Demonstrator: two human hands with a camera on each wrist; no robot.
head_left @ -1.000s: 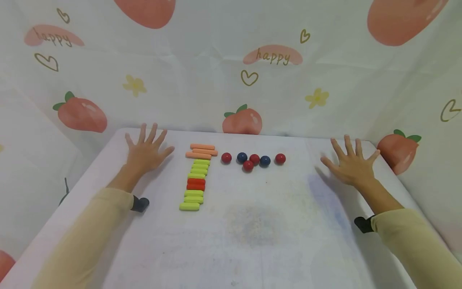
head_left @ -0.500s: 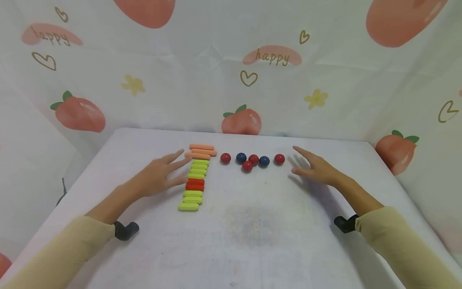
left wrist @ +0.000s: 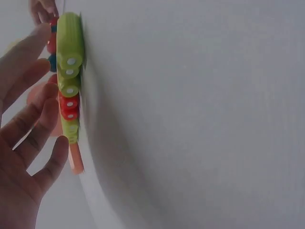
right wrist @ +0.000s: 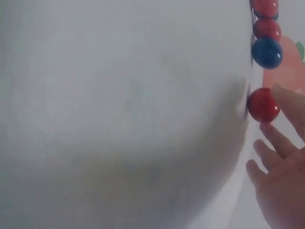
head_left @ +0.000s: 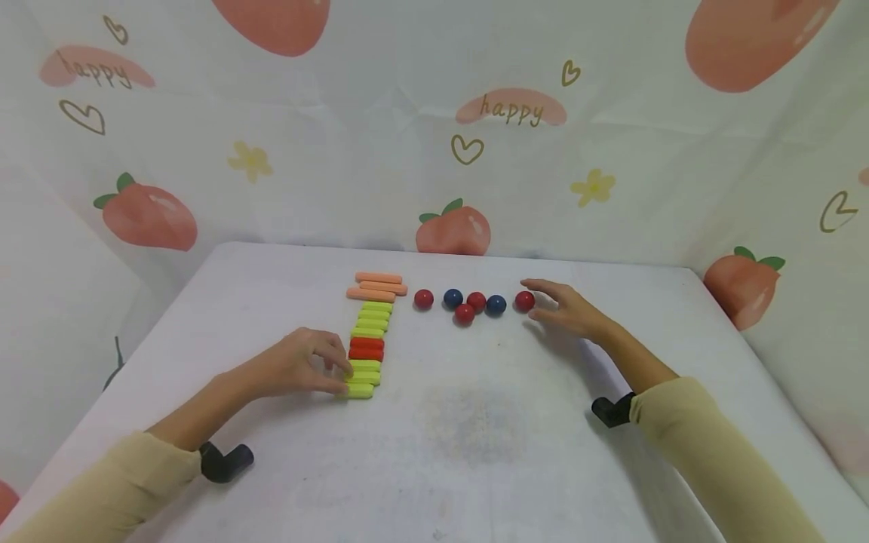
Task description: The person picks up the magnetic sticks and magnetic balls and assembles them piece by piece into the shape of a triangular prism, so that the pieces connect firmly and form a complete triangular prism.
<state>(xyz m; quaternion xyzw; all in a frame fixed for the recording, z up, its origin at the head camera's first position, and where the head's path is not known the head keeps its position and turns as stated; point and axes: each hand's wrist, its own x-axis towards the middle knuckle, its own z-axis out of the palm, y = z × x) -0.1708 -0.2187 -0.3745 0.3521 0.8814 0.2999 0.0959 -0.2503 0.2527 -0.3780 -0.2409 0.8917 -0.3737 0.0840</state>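
My left hand [head_left: 299, 366] is at the near end of a column of short yellow-green sticks. Its thumb and forefinger are spread beside the nearest yellow-green stick [head_left: 360, 391]; in the left wrist view that stick [left wrist: 70, 40] shows a pale dot on its end. Two red sticks [head_left: 366, 348] and several more yellow-green sticks [head_left: 372, 323] lie farther up, below three orange sticks [head_left: 377, 287]. On the right, my right hand [head_left: 566, 308] has thumb and fingers parted around the rightmost glossy red ball [head_left: 524, 301]. Its fingertips come close to that ball [right wrist: 263, 105]; contact is unclear.
Left of that ball lie several more: a blue ball [head_left: 496, 305], red balls [head_left: 465, 314], another blue ball [head_left: 452, 299] and a lone red ball [head_left: 424, 299]. The white tabletop [head_left: 468, 467] ends at a fruit-patterned cloth [head_left: 366, 166] behind.
Both hands have come inward from the table's sides. The left moved right and nearer me to the closest yellow-green stick; the right moved left to the outer red ball. Sticks and balls stay put.
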